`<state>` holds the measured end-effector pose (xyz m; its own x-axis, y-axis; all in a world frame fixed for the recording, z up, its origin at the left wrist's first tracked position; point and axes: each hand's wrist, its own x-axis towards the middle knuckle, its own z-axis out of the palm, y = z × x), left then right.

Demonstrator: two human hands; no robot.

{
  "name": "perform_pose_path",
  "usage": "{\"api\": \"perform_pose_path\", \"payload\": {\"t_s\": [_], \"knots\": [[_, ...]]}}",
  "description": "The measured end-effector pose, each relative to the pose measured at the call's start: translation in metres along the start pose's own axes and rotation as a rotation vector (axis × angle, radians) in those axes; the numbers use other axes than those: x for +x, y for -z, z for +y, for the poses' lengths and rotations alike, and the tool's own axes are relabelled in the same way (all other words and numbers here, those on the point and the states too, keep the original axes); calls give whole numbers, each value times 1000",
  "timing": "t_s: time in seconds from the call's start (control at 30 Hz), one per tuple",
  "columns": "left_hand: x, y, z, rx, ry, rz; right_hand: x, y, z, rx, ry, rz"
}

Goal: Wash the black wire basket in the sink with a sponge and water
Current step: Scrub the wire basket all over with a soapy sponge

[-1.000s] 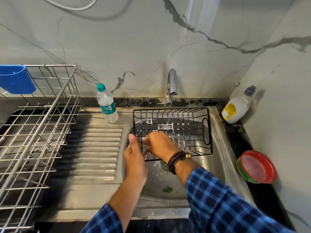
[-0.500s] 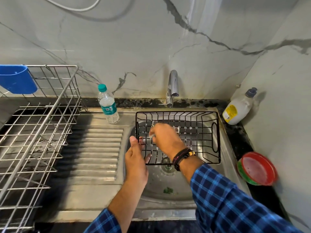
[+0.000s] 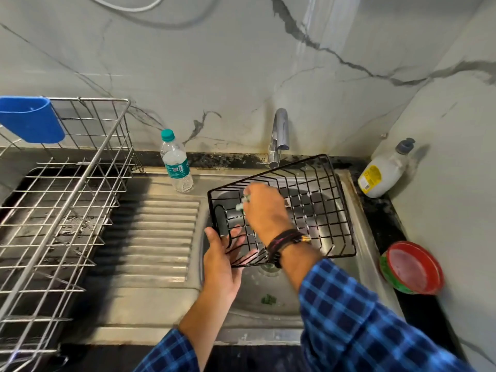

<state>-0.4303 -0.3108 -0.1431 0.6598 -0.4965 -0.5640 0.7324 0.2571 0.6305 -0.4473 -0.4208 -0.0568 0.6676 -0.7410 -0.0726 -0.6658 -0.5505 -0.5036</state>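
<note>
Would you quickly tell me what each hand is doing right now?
Left hand: grips the black wire basket.
Right hand: pinches a small sponge.

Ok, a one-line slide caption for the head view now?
Left hand holds the black wire basket tilted over the sink while the right hand works a sponge inside it.

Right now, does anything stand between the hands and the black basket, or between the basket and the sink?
Nothing visible does. The left hand grips the basket at its near left end, the right hand reaches inside it pinching a small sponge, and the basket tilts directly over the sink bowl.
</note>
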Motion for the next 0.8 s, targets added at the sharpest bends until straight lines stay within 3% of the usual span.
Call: {"api": "perform_pose_path", "payload": {"t_s": [0.2, 0.4, 0.63, 0.8], "knots": [[-1, -2, -14, 18, -34, 1, -14, -24, -20, -11, -9, 47], [-4, -1, -21, -13, 5, 43, -25, -8, -21, -194, -18, -59], [12, 7, -24, -37, 10, 35, -43, -13, -20, -341, 18, -315], [5, 0, -11, 22, -79, 3, -41, 4, -22, -407, 115, -289]]}}
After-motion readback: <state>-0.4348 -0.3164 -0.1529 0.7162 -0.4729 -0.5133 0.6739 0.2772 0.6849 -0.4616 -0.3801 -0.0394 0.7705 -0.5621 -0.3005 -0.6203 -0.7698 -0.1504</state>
